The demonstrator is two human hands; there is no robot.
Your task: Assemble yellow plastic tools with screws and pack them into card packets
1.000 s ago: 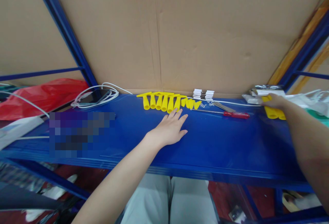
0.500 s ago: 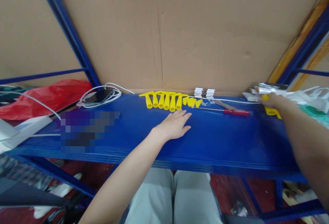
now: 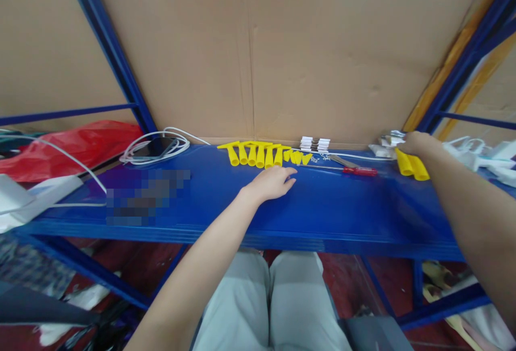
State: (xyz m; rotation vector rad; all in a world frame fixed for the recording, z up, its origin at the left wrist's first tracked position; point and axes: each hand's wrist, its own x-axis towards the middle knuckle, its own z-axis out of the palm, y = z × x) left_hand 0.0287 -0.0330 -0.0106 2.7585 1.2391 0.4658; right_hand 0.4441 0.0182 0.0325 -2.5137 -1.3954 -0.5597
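My left hand (image 3: 272, 183) is palm down on the blue shelf top, fingers spread and holding nothing. Just beyond its fingertips stands a row of several yellow plastic T-shaped tubes (image 3: 252, 155), with their open ends toward me. Small yellow wedge-shaped pieces (image 3: 297, 156) are beside the row. At the far right my right hand (image 3: 421, 145) is closed over two more yellow tubes (image 3: 411, 166), whose round ends point at me. Its fingertips are hidden behind them.
A red-handled screwdriver (image 3: 359, 171) lies right of centre, near small white stacked pieces (image 3: 314, 144). A coiled white cable (image 3: 177, 152) circles a phone at left, with a red bag (image 3: 80, 147) beyond. Cardboard (image 3: 314, 50) closes off the back.
At the right, two yellow tubes now show side by side under my right hand where mostly one showed before. My left hand stays by the row. The view has shifted slightly.
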